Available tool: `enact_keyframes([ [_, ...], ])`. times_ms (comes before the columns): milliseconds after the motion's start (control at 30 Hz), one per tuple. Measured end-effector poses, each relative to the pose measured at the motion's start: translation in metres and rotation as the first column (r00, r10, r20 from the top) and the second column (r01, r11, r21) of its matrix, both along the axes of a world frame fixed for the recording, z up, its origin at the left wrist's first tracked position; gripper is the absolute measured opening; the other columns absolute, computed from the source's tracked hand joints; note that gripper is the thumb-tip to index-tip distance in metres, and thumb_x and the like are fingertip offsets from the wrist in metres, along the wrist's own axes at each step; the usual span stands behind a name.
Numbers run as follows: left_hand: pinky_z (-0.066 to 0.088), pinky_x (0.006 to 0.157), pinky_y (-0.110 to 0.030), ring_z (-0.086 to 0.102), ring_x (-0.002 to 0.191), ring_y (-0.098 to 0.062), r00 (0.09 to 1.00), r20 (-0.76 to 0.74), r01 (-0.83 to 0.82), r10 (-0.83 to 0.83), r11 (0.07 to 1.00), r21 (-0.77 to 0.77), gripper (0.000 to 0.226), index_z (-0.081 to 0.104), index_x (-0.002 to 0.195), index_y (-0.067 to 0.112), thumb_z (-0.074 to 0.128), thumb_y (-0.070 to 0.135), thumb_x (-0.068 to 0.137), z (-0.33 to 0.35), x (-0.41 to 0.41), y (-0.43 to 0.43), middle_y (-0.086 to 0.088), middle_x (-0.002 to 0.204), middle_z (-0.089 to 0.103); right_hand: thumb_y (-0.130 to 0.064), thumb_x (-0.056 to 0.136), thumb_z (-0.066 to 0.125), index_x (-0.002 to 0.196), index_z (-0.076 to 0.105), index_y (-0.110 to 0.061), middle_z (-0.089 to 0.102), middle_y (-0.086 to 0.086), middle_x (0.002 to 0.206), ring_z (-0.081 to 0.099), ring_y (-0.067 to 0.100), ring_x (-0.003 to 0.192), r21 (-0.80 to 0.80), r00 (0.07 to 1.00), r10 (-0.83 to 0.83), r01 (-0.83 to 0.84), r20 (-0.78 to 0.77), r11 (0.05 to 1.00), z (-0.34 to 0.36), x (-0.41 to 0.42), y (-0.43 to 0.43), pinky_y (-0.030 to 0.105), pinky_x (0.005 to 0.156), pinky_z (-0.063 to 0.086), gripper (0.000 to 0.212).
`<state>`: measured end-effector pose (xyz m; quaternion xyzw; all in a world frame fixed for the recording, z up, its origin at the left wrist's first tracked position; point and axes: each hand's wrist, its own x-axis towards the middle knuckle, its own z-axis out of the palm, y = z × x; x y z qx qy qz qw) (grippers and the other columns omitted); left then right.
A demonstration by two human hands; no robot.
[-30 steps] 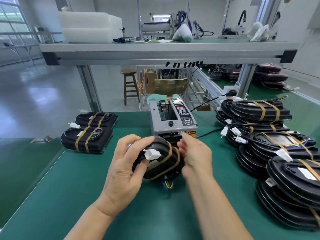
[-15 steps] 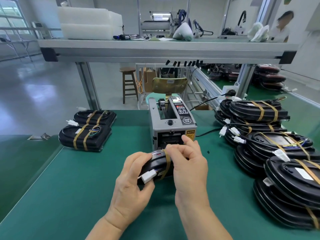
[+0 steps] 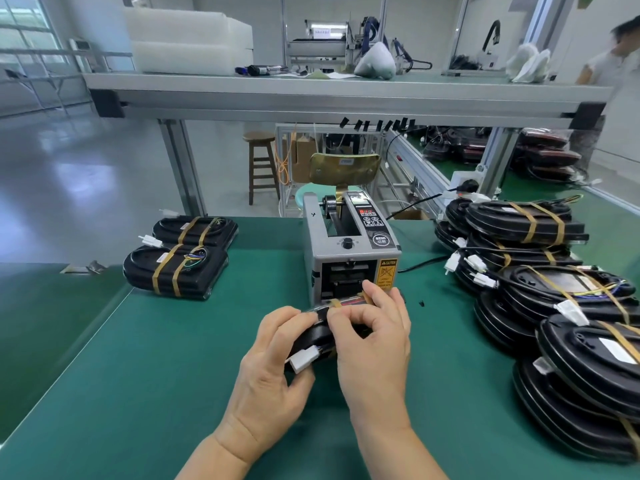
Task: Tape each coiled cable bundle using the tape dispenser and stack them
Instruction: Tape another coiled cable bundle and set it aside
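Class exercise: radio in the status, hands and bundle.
Both hands, left hand and right hand, gripping cable bundle. Tape dispenser just behind. Nothing in the way.

One wide-angle head camera looks forward and down, close over a green matted workbench point(image 3: 145, 368). It faces a grey box-shaped tape dispenser point(image 3: 349, 251). No second view.

Bundle point(image 3: 317, 336) mostly hidden by hands; bystander point(image 3: 620, 60) blurred.

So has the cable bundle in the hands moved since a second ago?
Yes. The cable bundle has tipped from facing up to edge-on, and sits closer under the tape dispenser slot.
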<state>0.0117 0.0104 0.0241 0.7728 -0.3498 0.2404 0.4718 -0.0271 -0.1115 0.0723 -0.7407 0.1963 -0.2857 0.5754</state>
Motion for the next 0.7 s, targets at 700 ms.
enact_keyframes([
  [700,0.043,0.1,-0.018,0.054,0.119,-0.012,0.998,-0.055,0.0,0.001,1.0,0.011,0.073,0.057,0.129,0.032,0.062,-0.008,0.067,-0.0048,0.0002,0.0025,0.001,0.126,0.053,-0.017,0.084,0.071,0.062,0.067,-0.023,0.052,-0.022,0.132,0.018,-0.011,0.136,-0.099,0.998,0.051,-0.054,-0.032,0.994,0.0013,-0.0033,-0.0044,0.028,0.118,0.014,0.023],
])
